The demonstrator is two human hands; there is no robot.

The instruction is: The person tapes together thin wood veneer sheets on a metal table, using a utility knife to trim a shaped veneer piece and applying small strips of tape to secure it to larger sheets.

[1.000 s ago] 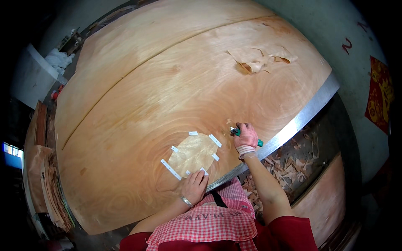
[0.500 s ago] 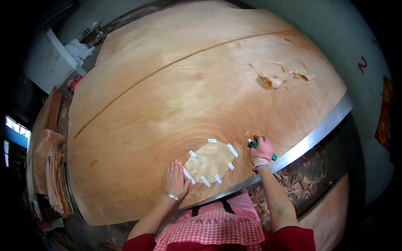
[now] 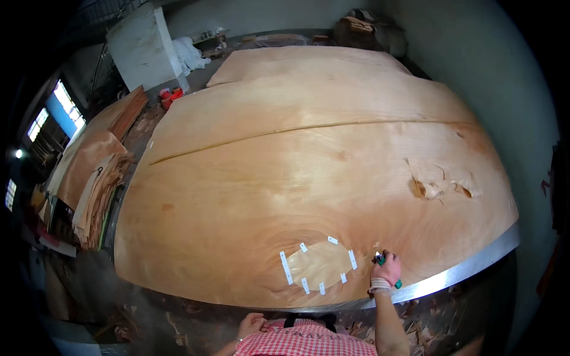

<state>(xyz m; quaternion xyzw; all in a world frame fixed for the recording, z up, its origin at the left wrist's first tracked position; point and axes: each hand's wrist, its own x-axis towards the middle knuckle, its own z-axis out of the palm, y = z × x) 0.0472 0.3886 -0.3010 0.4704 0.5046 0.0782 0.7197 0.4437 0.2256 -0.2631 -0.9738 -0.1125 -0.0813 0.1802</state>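
Observation:
My gloved right hand [image 3: 387,273] grips a green-handled utility knife [image 3: 380,259], its pale tip pointing away from me over the wood veneer sheet [image 3: 225,219]. Left of it lies an oval veneer patch [image 3: 320,265], lighter than the sheet, with several white tape strips around its edge, one of them a long strip [image 3: 286,268]. Small light scraps [image 3: 376,245] lie just beyond the knife tip. My bare left hand [image 3: 253,325] is off the sheet, beside my checked apron at the near edge. Its fingers are curled in and nothing shows in them.
A metal straightedge strip [image 3: 457,264] runs along the right front edge. Torn veneer curls [image 3: 442,185] lie at the right, and a long thin strip [image 3: 309,126] crosses the sheet. Stacked veneer [image 3: 98,196] stands on the left. Shavings litter the floor below the edge.
My left hand has lifted off the sheet beside the patch and drawn back to the apron, its fingers curling. The view has tilted up. My right hand still holds the knife near the scraps.

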